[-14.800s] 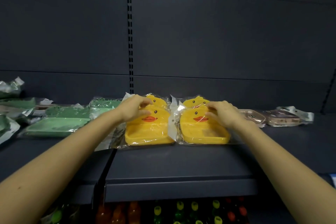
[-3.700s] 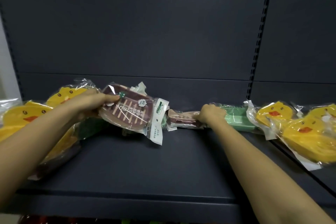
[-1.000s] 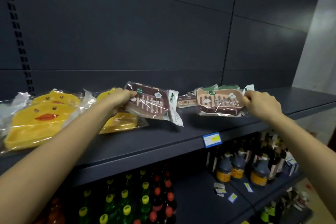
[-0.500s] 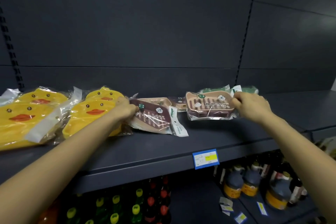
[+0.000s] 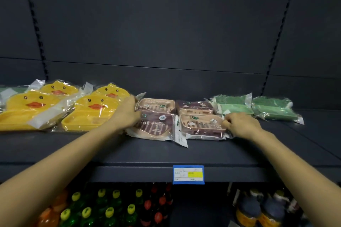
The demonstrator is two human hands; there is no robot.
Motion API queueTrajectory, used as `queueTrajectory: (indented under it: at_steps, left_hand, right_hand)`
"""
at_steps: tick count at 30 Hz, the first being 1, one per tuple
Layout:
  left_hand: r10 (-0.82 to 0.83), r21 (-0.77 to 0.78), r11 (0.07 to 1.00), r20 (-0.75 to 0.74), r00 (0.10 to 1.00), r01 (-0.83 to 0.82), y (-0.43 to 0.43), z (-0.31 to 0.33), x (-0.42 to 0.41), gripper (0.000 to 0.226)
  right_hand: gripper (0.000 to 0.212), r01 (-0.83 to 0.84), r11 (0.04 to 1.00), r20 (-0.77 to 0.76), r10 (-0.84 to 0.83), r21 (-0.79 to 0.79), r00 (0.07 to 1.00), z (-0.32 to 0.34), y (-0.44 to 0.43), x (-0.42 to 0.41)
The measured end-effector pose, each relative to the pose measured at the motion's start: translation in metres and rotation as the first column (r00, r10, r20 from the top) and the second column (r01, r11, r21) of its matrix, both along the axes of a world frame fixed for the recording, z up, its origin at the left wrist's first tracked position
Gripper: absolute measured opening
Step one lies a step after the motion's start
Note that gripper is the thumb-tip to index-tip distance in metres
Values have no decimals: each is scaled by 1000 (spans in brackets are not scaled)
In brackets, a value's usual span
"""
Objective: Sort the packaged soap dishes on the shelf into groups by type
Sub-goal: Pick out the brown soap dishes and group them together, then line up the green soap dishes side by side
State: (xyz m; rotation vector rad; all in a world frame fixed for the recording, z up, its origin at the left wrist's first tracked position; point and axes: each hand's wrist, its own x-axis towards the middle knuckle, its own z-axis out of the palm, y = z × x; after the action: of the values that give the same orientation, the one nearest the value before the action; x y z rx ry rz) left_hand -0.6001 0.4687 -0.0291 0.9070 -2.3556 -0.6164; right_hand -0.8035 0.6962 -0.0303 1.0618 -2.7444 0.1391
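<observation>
On the dark shelf [image 5: 147, 153] lie packaged soap dishes. My left hand [image 5: 127, 112] grips the left edge of a brown-topped soap box pack [image 5: 156, 125] lying flat at the shelf's middle. My right hand [image 5: 239, 124] pinches the right edge of a beige-topped soap box pack [image 5: 203, 125] beside it. Behind them lie two more brown and beige packs [image 5: 156, 104] [image 5: 193, 107]. Yellow duck dishes [image 5: 90, 110] [image 5: 31, 108] sit in packs to the left. Green dishes [image 5: 234, 105] [image 5: 273, 108] sit to the right.
A blue and yellow price tag [image 5: 188, 174] hangs on the shelf's front edge. Below it stand rows of bottles [image 5: 103, 210] with yellow and red caps, and dark bottles [image 5: 254, 210] at the lower right. The shelf's back wall is dark panelling.
Both packs have come down from the air onto the shelf, side by side in front of the two rear packs. My view has swung to face the shelf squarely.
</observation>
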Motion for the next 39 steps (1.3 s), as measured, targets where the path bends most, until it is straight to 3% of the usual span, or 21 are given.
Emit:
queueTrajectory:
  at_steps: [4, 6, 11, 17, 22, 31, 39]
  left_hand:
    - [83, -110, 990, -34, 996, -87, 1, 5, 14, 38]
    - [118, -164, 979, -42, 992, -124, 4, 7, 25, 39]
    - [215, -250, 943, -45, 976, -219, 6, 12, 64, 43]
    - [382, -288, 883, -17, 924, -370, 7, 12, 135, 40]
    - [533, -279, 815, 20, 846, -507, 9, 8, 214, 38]
    - [678, -335, 709, 80, 731, -621, -19, 24, 345, 40]
    - [715, -390, 680, 168, 679, -620, -78, 32, 469, 41]
  right_hand:
    - [40, 4, 991, -87, 7, 132, 996, 13, -5, -3]
    - [35, 8, 988, -127, 12, 154, 992, 26, -10, 1]
    - [15, -262, 965, -136, 262, 15, 955, 47, -43, 29]
    - [18, -600, 793, -121, 589, -103, 799, 46, -106, 96]
    - [19, -759, 639, -100, 753, -120, 650, 38, -155, 159]
    - [22, -884, 455, -90, 881, -110, 464, 37, -235, 280]
    - [20, -886, 425, -49, 897, -188, 440, 34, -319, 407]
